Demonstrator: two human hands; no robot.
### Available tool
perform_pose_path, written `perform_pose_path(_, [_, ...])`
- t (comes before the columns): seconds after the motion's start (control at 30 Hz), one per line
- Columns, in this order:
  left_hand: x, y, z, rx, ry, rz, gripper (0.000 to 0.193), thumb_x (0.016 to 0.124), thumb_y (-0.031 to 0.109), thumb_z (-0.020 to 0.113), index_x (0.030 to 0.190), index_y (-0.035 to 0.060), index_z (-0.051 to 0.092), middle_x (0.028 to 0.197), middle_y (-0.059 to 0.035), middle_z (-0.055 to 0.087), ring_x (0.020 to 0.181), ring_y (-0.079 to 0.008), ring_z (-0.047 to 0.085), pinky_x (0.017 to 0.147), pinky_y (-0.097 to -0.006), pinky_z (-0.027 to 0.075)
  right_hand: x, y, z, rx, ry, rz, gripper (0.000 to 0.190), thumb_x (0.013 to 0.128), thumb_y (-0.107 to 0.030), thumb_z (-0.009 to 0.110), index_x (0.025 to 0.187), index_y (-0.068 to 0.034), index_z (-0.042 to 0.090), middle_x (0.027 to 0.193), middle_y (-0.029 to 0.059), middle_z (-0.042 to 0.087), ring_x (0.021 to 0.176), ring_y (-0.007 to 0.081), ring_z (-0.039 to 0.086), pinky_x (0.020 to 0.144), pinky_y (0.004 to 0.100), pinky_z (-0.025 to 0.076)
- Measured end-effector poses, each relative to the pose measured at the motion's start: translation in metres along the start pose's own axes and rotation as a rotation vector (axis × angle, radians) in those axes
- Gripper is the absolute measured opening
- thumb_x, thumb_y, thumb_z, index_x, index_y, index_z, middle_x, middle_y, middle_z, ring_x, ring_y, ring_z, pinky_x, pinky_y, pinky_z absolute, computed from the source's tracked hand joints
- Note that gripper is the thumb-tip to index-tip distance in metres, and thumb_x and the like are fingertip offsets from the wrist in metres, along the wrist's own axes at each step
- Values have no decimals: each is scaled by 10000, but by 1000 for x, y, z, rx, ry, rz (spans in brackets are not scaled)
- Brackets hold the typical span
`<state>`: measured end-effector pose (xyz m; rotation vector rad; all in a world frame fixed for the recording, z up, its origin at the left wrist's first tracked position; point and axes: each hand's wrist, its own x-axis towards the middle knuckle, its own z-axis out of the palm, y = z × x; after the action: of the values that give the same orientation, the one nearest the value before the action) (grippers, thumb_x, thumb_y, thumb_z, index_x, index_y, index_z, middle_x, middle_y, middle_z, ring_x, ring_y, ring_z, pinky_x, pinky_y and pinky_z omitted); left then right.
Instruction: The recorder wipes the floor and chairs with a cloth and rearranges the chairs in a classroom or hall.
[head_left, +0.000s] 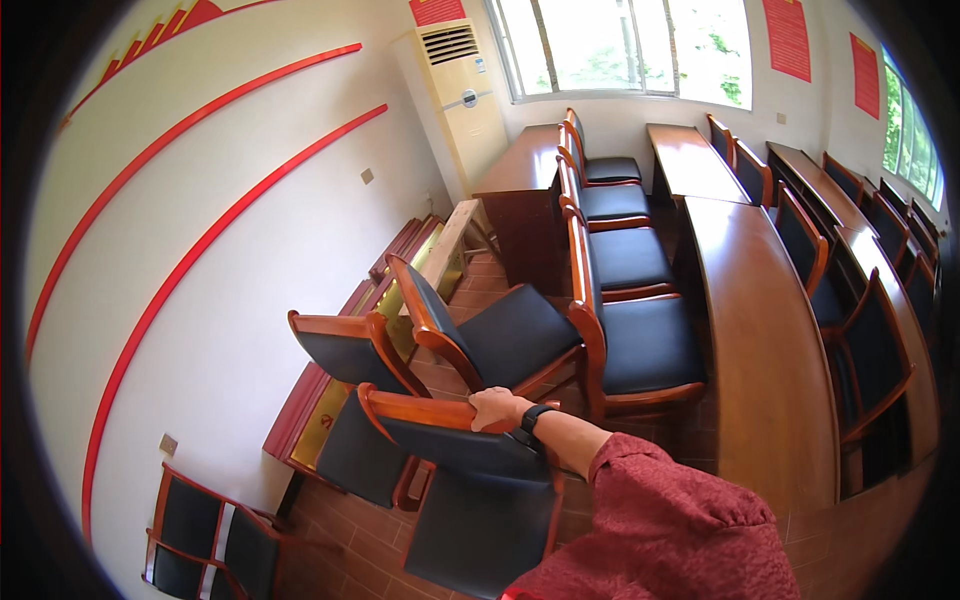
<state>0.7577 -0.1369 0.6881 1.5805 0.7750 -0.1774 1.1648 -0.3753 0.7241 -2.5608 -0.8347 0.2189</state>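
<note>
My right hand (495, 409), with a dark watch on its wrist and a dark red sleeve on the arm, grips the wooden top rail of a chair (484, 525) with a black padded seat. My left hand is out of view. Another such chair (364, 450) stands close on the left, its backrest beyond its seat. Just past my hand is a third chair (517, 337), turned at an angle beside the row of chairs. The nearest chair of that row (649, 345) stands to the right of it.
Long wooden desks (765, 322) and more chairs stand at the right. Along the left wall lie red-and-gold panels (319, 420) and a wooden bench (448, 244). A floor-standing air conditioner (469, 112) is in the far corner. More chairs (217, 532) stand at lower left.
</note>
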Motion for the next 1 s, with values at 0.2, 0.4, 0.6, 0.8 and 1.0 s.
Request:
perform_pose_path(0.2, [-11,2,10,-54,50,-3,344,816,354,549,1003,67,516,876,-65,536,769,-159,535,655,-322,464,11,6,7,416,-223,-5,592,569,-224,634,1079,47,504,935,188,595,910,301,564,780,350,440])
perform_pose_path(0.4, [-30,-14,7,-94,73,27,370,820,367,552,1034,70,501,900,-59,526,777,-154,527,663,-320,463,-2,-29,-4,539,-299,-118,517,569,-120,595,1044,54,490,913,174,583,874,286,555,762,342,429])
perform_pose_path(0.6, [-4,40,15,-114,8,99,446,827,415,537,1096,66,469,956,-58,510,815,-160,513,683,-329,462,-9,-62,18,741,-554,-424,615,621,-199,636,1123,74,409,1026,176,529,969,210,501,817,304,410])
perform_pose_path(0.8, [-6,158,60,-15,14,162,635,843,558,394,1266,89,332,1167,-96,440,1024,-254,455,705,-388,452,-69,-153,-25,695,-784,-252,849,746,-604,500,1244,62,328,1250,201,389,1156,267,386,885,353,392])
perform_pose_path(1.0, [-9,130,38,-564,92,269,273,814,214,562,1025,41,565,913,-101,596,884,-174,560,691,-309,462,-133,-213,-50,1162,-830,-344,752,767,-638,458,1187,-15,481,1203,115,473,1069,228,456,882,335,396])
